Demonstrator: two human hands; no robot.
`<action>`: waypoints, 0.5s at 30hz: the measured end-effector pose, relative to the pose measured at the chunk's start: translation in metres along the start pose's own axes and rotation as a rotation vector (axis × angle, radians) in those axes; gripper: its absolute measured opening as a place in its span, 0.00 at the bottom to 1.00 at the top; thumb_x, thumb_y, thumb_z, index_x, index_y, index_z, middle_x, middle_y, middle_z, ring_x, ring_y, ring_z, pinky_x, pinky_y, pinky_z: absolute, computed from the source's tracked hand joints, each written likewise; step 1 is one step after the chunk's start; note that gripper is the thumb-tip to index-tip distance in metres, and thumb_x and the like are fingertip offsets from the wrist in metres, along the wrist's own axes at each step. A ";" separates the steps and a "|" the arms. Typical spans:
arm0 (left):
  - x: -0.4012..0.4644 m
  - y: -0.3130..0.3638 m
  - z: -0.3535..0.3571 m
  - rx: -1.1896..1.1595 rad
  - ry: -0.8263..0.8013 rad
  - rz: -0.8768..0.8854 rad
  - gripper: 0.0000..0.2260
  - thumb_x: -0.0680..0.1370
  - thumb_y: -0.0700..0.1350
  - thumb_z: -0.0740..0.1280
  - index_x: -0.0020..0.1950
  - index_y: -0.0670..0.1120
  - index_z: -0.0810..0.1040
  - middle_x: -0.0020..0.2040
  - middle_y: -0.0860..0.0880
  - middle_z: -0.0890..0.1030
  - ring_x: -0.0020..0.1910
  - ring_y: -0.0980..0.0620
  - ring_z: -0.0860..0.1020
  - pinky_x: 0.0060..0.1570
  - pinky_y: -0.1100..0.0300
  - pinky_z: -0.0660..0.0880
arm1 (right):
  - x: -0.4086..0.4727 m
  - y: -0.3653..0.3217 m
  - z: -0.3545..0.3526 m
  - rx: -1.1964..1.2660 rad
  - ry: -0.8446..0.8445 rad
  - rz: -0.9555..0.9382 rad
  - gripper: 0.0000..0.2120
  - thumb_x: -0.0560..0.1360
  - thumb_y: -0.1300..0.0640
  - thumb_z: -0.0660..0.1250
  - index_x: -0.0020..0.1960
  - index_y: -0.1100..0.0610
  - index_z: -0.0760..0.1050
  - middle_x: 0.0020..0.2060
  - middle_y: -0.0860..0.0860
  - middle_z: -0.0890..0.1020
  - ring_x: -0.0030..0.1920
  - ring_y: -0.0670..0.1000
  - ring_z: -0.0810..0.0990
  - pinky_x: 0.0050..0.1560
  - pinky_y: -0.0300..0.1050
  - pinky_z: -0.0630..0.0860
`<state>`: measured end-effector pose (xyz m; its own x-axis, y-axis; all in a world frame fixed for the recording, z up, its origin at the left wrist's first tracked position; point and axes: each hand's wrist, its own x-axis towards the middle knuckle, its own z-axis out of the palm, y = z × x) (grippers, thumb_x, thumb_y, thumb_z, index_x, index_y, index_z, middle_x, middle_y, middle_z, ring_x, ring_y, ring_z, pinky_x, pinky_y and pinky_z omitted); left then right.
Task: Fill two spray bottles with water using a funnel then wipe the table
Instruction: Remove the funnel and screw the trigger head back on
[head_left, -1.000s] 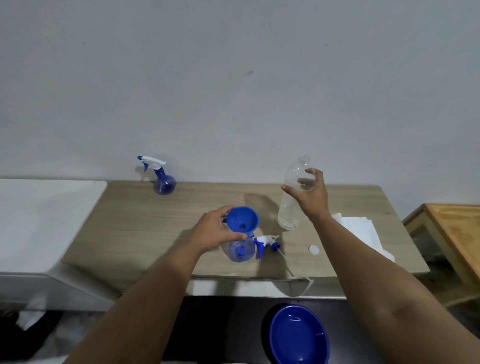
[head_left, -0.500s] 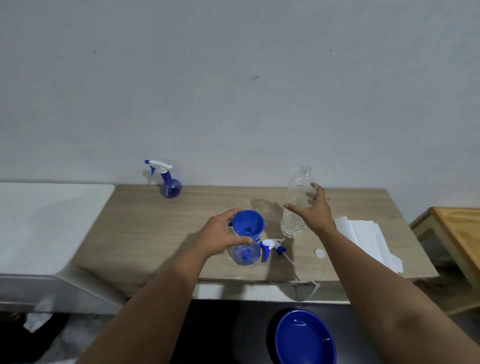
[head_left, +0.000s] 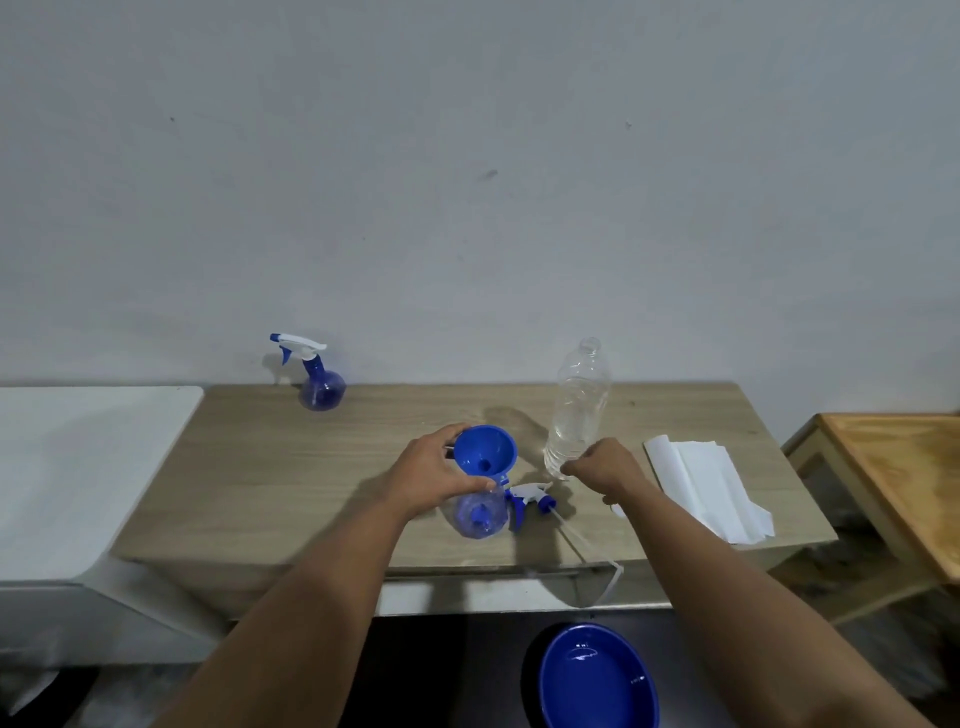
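Plain pale grey wall (head_left: 467, 182) behind, marked with a few small dark specks. Against it, a light wood-grain table (head_left: 291, 467), its left edge meeting a white counter (head_left: 78, 467). Off the right edge, an orange-toned wooden table (head_left: 904, 478) over dark floor (head_left: 857, 561).

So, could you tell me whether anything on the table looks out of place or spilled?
No spill shows. The one oddity is the detached spray head, lying on its side beside the open spray bottle, with its dip tube trailing over the table edge.
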<state>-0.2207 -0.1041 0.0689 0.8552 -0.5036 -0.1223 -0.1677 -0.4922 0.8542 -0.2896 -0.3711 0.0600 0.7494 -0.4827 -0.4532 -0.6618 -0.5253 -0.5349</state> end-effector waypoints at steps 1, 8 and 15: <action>0.000 0.000 0.000 0.003 -0.003 -0.004 0.37 0.58 0.57 0.84 0.65 0.61 0.76 0.56 0.62 0.83 0.56 0.63 0.80 0.61 0.54 0.78 | -0.003 -0.005 0.000 -0.014 -0.041 0.010 0.11 0.74 0.53 0.75 0.50 0.60 0.80 0.46 0.56 0.85 0.48 0.58 0.85 0.48 0.54 0.86; 0.000 -0.004 -0.001 0.009 -0.006 -0.035 0.50 0.58 0.57 0.85 0.76 0.55 0.68 0.64 0.60 0.79 0.59 0.61 0.79 0.62 0.62 0.75 | -0.019 -0.066 -0.007 -0.088 0.104 -0.288 0.13 0.75 0.48 0.73 0.50 0.57 0.85 0.43 0.50 0.87 0.50 0.55 0.86 0.50 0.46 0.80; 0.001 -0.011 -0.002 0.006 -0.151 -0.103 0.34 0.66 0.45 0.83 0.68 0.57 0.74 0.60 0.60 0.81 0.59 0.61 0.77 0.54 0.67 0.72 | -0.042 -0.130 0.000 -0.472 -0.108 -0.404 0.45 0.66 0.29 0.77 0.73 0.56 0.74 0.66 0.52 0.81 0.66 0.56 0.80 0.65 0.54 0.78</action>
<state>-0.2168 -0.0979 0.0601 0.7850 -0.5509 -0.2835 -0.0867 -0.5508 0.8301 -0.2350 -0.2828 0.1483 0.9235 -0.1211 -0.3641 -0.2453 -0.9160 -0.3174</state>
